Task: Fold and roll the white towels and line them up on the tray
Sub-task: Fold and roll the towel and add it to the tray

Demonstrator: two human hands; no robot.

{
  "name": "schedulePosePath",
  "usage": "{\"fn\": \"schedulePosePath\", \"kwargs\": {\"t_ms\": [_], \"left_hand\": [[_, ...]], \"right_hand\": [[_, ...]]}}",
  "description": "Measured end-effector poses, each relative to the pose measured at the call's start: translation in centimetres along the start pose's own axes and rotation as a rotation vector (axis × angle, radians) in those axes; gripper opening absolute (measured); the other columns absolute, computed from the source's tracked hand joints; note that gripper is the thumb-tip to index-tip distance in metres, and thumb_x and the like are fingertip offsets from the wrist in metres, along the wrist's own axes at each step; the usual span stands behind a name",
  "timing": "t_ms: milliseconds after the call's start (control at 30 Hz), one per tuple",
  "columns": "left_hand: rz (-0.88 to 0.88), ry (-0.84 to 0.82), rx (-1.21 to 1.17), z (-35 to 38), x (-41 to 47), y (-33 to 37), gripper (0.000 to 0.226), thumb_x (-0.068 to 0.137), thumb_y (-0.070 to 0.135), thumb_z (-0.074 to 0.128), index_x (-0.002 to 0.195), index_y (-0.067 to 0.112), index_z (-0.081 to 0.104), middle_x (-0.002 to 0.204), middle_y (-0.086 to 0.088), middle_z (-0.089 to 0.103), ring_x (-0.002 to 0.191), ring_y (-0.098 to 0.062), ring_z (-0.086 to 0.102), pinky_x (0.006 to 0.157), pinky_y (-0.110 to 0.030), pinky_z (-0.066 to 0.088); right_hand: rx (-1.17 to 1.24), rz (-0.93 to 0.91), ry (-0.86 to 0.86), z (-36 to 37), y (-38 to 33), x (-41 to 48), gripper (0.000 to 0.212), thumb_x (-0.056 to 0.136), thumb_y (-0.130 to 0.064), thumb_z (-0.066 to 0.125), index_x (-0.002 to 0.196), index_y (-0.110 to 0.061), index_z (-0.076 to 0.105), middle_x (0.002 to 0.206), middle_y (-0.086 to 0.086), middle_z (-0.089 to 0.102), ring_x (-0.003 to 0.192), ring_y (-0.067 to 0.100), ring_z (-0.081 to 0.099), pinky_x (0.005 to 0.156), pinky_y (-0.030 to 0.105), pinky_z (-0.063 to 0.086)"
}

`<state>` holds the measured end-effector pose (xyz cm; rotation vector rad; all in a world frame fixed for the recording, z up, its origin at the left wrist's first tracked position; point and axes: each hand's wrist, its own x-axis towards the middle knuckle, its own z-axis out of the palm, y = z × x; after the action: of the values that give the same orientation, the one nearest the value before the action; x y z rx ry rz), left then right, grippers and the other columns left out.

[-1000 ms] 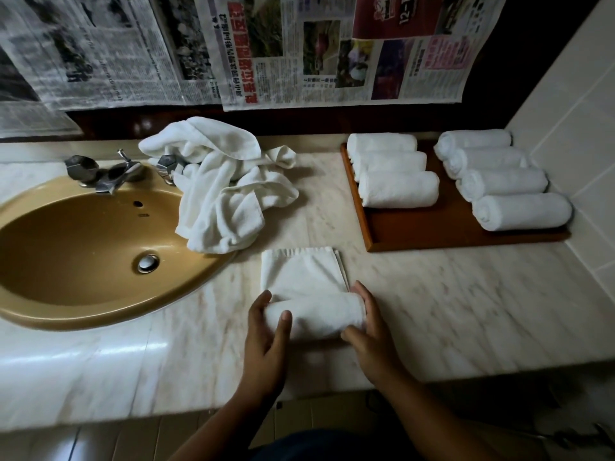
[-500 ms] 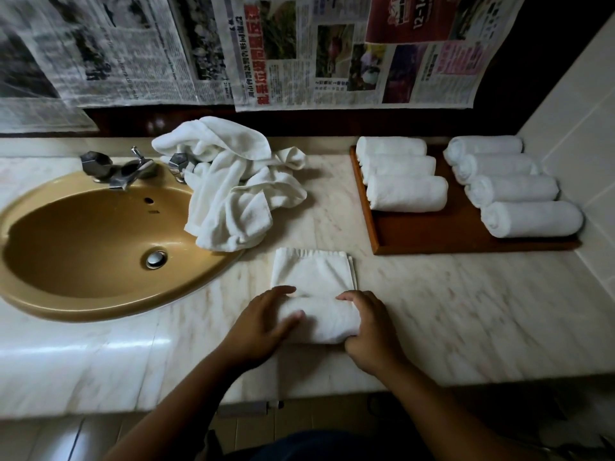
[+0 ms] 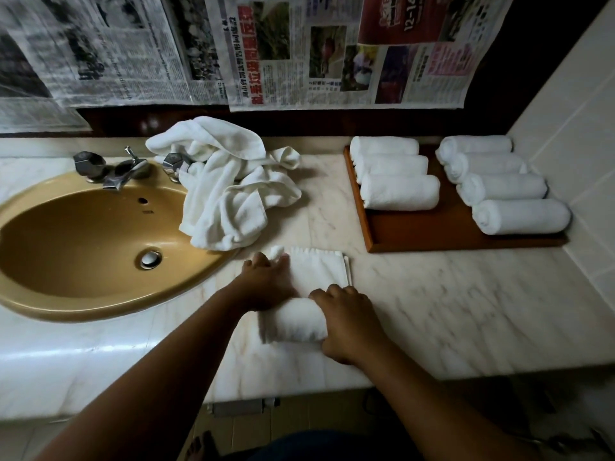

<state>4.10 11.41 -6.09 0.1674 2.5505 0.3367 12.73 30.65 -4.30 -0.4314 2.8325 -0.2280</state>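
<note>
Right hand (image 3: 349, 322) grips half-rolled white towel (image 3: 293, 322) | left hand (image 3: 266, 284) on flat part, grip unclear

**Washroom corner, dim light**

Pale veined marble surface (image 3: 466, 311) with a glare patch on its near left edge. Mustard oval sink (image 3: 50, 306) set into it, chrome tap (image 3: 116, 171) at the back. Newspaper sheets (image 3: 332, 54) hang on a dark wall (image 3: 519, 78). Pale tiled wall (image 3: 572, 111) on the right. Tiled floor (image 3: 253, 430) below, in shadow.
</note>
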Motion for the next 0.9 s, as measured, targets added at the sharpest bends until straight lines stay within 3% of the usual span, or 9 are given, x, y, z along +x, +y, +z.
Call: {"fn": "schedulePosePath", "kwargs": {"t_ms": [67,133,367,467,533,633,700,767,900], "left_hand": [[-0.026,0.03,0.08,-0.1,0.9,-0.8,0.107,0.073,0.085,0.046,0.155,0.037,-0.004,0.155,-0.018,0.013,0.145,-0.043,0.007,0.116,-0.055,0.023],[-0.032,0.045,0.109,-0.3,1.4,-1.4,0.106,0.075,0.087,0.043,0.155,0.041,-0.008,0.159,-0.018,0.005,0.146,-0.043,0.002,0.117,-0.056,0.021],[-0.065,0.101,0.128,-0.2,1.7,-1.2,0.098,0.08,0.084,0.042,0.155,0.043,-0.007,0.157,-0.015,0.006,0.144,-0.042,0.01,0.115,-0.053,0.027],[-0.075,0.161,0.08,0.2,1.9,-1.2,0.094,0.081,0.079,0.049,0.156,0.041,0.006,0.155,-0.015,0.015,0.143,-0.04,0.018,0.112,-0.051,0.032],[-0.085,0.227,-0.093,0.0,2.1,-1.2,0.088,0.078,0.068,0.067,0.15,0.033,0.03,0.147,-0.016,0.032,0.137,-0.04,0.031,0.104,-0.048,0.04],[-0.048,0.289,-0.3,-0.4,2.4,-0.8,0.052,0.076,0.039,0.082,0.116,0.014,0.06,0.11,-0.009,0.06,0.108,-0.031,0.058,0.078,-0.031,0.045],[-0.037,0.29,-0.337,-0.4,2.5,-0.4,0.033,0.081,0.029,0.079,0.105,0.011,0.065,0.104,-0.009,0.064,0.101,-0.029,0.06,0.074,-0.028,0.043],[-0.059,0.327,-0.404,-0.3,2.6,-0.3,0.029,0.084,0.024,0.077,0.107,0.011,0.065,0.107,-0.01,0.064,0.102,-0.029,0.06,0.076,-0.028,0.042],[-0.113,0.45,-0.508,0.2,2.4,-0.5,0.028,0.086,0.019,0.073,0.112,0.01,0.066,0.112,-0.013,0.066,0.106,-0.032,0.059,0.076,-0.025,0.038]], "right_hand": [[0.001,-0.012,0.035,0.4,0.0,-0.7,0.075,0.078,-0.032,0.072,0.143,-0.032,0.036,0.134,0.0,0.045,0.121,0.027,0.044,0.098,0.039,0.041],[0.01,-0.015,0.07,1.1,0.0,-1.6,0.074,0.077,-0.028,0.071,0.143,-0.032,0.037,0.133,-0.002,0.045,0.121,0.026,0.044,0.098,0.037,0.04],[0.025,-0.034,0.119,1.6,0.0,-2.7,0.076,0.072,-0.023,0.074,0.139,-0.032,0.04,0.127,-0.002,0.047,0.116,0.024,0.047,0.098,0.036,0.041],[0.032,-0.032,0.148,2.3,0.0,-3.4,0.084,0.051,-0.021,0.085,0.125,-0.031,0.047,0.111,-0.004,0.053,0.1,0.022,0.055,0.086,0.034,0.047],[0.033,-0.009,0.203,2.5,0.2,-3.7,0.086,0.04,-0.019,0.086,0.117,-0.032,0.05,0.103,-0.006,0.054,0.093,0.02,0.057,0.079,0.031,0.049],[0.012,-0.016,0.162,2.1,0.1,-3.5,0.077,0.054,-0.014,0.08,0.123,-0.03,0.049,0.11,-0.003,0.052,0.103,0.022,0.053,0.087,0.034,0.044],[0.013,-0.035,0.137,1.6,0.1,-3.3,0.072,0.067,-0.011,0.072,0.132,-0.03,0.044,0.12,-0.002,0.048,0.112,0.023,0.046,0.095,0.036,0.039],[0.015,-0.044,0.111,1.2,0.2,-3.2,0.071,0.071,-0.009,0.069,0.134,-0.03,0.043,0.123,-0.002,0.047,0.114,0.024,0.045,0.098,0.036,0.038],[-0.035,-0.102,0.155,0.8,1.4,-3.0,0.068,0.066,-0.007,0.073,0.126,-0.03,0.052,0.116,-0.002,0.051,0.105,0.025,0.051,0.09,0.036,0.042]]}}
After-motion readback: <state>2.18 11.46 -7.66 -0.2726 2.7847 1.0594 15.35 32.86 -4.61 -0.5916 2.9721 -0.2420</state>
